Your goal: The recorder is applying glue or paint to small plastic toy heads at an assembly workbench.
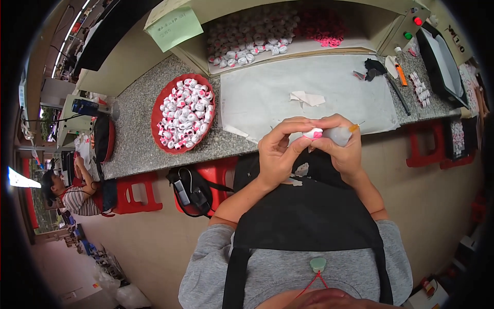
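My left hand (282, 149) is closed, its fingers and thumb pinching a small white piece with a pink patch (313, 134). A translucent squeeze bottle (338, 136) with a yellow-orange neck and a thin needle tip is tucked in my right hand (346, 149). The right fingertips also meet the small piece, so both hands touch it in front of my black apron (309, 216). Below them spreads a white sheet (257, 98) on the speckled counter, bearing a crumpled white scrap (307, 98).
A red scalloped basket (155, 121) of white-and-pink pieces stands left. Behind, an open-fronted booth (288, 57) holds heaps of white pieces (247, 36) and pink pieces (324, 28). An orange marker (402, 76) and black tray (437, 56) lie right. Far left sits a co-worker (80, 198).
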`<action>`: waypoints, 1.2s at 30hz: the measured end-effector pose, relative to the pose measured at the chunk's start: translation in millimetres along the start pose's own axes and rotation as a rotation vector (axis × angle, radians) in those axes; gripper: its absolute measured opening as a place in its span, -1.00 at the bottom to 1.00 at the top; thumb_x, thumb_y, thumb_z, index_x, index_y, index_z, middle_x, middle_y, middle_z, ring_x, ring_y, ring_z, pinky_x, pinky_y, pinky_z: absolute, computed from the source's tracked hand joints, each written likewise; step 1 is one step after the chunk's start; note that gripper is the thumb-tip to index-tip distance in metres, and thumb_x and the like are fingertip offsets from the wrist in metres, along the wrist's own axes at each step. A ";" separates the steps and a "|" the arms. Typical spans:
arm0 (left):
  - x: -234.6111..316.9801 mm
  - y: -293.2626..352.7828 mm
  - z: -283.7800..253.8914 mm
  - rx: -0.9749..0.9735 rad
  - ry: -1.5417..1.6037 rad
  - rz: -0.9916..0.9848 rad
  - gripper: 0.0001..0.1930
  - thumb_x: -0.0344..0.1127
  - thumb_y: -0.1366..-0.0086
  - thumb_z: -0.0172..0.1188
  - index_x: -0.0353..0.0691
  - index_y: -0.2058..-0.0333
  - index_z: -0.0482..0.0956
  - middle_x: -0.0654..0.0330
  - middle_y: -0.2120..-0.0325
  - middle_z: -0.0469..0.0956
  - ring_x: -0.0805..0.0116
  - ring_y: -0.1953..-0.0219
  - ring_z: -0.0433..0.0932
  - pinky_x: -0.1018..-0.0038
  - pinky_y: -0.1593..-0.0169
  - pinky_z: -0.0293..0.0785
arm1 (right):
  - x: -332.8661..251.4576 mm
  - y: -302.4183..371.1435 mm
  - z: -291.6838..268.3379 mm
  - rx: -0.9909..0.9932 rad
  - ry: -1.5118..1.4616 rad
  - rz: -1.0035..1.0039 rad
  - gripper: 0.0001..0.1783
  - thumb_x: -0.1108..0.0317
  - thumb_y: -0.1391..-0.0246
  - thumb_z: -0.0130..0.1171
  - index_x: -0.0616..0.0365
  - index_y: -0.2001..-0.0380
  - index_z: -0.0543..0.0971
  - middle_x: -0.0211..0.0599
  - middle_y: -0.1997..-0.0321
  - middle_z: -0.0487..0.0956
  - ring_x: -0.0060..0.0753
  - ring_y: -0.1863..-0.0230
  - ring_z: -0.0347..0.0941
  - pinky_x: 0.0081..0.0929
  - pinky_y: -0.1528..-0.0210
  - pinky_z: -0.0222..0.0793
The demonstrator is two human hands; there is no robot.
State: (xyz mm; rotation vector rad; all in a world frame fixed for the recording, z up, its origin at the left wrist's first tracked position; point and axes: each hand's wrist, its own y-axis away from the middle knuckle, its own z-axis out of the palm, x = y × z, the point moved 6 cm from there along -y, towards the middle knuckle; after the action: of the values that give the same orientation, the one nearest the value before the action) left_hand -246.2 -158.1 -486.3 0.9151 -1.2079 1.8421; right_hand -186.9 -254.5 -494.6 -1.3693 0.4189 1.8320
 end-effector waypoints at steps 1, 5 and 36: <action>1.7 5.1 1.8 0.009 0.003 -0.006 -0.81 -0.57 -0.04 -0.02 -0.39 0.30 0.36 0.05 0.28 0.34 0.44 0.26 0.32 0.61 0.29 0.32 | 0.0 6.2 1.2 0.015 0.000 0.002 -0.76 0.59 0.28 0.11 0.34 0.41 0.38 -0.20 0.45 0.42 -0.50 0.50 0.37 -0.61 0.51 0.35; 6.5 21.6 6.8 0.019 -0.023 -0.011 -0.81 -0.55 -0.05 -0.02 -0.39 0.29 0.36 0.07 0.30 0.36 0.45 0.28 0.34 0.62 0.30 0.32 | 1.2 23.0 5.3 0.031 -0.017 -0.014 -0.76 0.59 0.27 0.10 0.33 0.40 0.39 -0.20 0.44 0.43 -0.51 0.50 0.37 -0.62 0.51 0.34; -19.8 34.4 -112.2 0.249 0.337 -0.132 -0.80 -0.58 -0.01 0.02 -0.38 0.31 0.36 0.12 0.34 0.39 0.49 0.28 0.35 0.57 0.23 0.29 | 84.1 -41.8 74.1 -0.191 0.017 0.391 -0.74 0.55 0.24 0.06 0.32 0.35 0.40 -0.29 0.54 0.43 -0.55 0.57 0.35 -0.65 0.49 0.30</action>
State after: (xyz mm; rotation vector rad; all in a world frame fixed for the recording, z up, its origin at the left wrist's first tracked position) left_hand -285.1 -66.4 -551.5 0.7549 -0.7087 1.9705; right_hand -212.0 -145.4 -536.7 -1.5125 0.5637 2.2266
